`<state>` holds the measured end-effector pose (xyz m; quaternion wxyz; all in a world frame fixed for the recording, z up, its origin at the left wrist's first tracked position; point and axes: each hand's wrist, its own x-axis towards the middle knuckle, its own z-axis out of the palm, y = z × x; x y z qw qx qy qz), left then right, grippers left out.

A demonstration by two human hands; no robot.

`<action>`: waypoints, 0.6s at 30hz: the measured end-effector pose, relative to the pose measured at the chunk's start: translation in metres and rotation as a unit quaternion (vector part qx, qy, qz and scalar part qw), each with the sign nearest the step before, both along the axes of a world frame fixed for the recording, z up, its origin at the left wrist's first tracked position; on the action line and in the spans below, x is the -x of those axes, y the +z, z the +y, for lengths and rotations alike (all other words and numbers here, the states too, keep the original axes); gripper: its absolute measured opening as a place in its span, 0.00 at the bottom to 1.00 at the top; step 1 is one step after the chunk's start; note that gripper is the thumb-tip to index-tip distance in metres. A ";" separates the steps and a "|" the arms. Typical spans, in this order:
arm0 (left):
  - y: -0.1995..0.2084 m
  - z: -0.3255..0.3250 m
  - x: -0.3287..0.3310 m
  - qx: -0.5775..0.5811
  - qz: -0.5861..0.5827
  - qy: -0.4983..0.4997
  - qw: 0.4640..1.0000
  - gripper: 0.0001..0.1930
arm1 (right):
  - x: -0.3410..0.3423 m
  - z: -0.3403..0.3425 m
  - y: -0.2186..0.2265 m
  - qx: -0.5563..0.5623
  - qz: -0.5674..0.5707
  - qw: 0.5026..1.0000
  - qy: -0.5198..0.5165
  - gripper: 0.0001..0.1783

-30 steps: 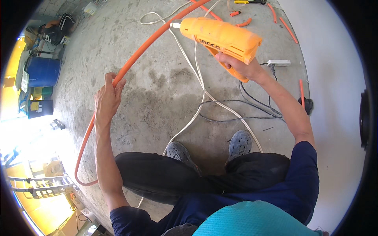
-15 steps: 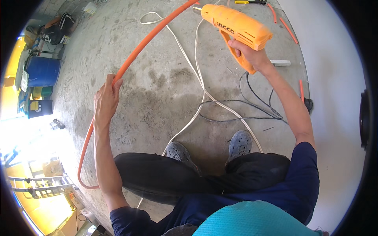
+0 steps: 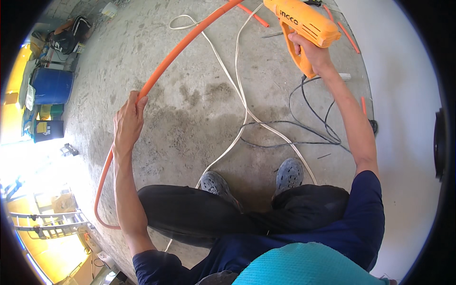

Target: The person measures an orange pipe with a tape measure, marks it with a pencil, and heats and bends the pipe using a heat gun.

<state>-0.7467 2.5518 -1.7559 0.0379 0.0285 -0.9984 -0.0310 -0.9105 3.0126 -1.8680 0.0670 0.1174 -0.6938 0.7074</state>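
An orange flexible pipe (image 3: 173, 53) runs from beside my left forearm, up through my left hand (image 3: 128, 118), and bends away past the top edge. My left hand is wrapped round it, thumb on top. In my right hand (image 3: 311, 51) is a yellow-orange heat gun (image 3: 308, 21), gripped by its handle at the upper right. Its nozzle lies beyond the top edge, so I cannot see it. A black power cord (image 3: 304, 95) hangs from the handle and loops on the floor. The upper end of the pipe is out of view.
White cables (image 3: 243, 102) cross on the concrete floor (image 3: 180, 137) between my shoes. Short orange pipe pieces (image 3: 349, 37) lie by the white wall (image 3: 403, 118) on the right. A blue barrel (image 3: 52, 85), a ladder (image 3: 47, 223) and a person (image 3: 69, 38) are at the left.
My right hand has moved the heat gun up and to the right, taking its nozzle out of view. An orange pipe piece on the floor now shows. My left hand has hardly moved.
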 end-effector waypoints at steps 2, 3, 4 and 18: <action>0.000 0.000 0.000 0.003 -0.004 0.003 1.000 0.15 | 0.003 0.003 0.000 0.006 0.008 1.000 -0.012 0.06; -0.001 -0.001 0.000 0.004 -0.002 0.001 1.000 0.15 | 0.003 0.003 0.000 0.006 0.008 1.000 -0.012 0.06; -0.001 -0.002 0.000 0.006 -0.001 0.000 1.000 0.15 | 0.003 0.003 0.001 0.005 0.006 1.000 -0.009 0.06; -0.007 -0.001 0.005 -0.029 -0.008 0.003 1.000 0.16 | -0.041 -0.030 0.014 -0.023 0.006 0.995 0.097 0.07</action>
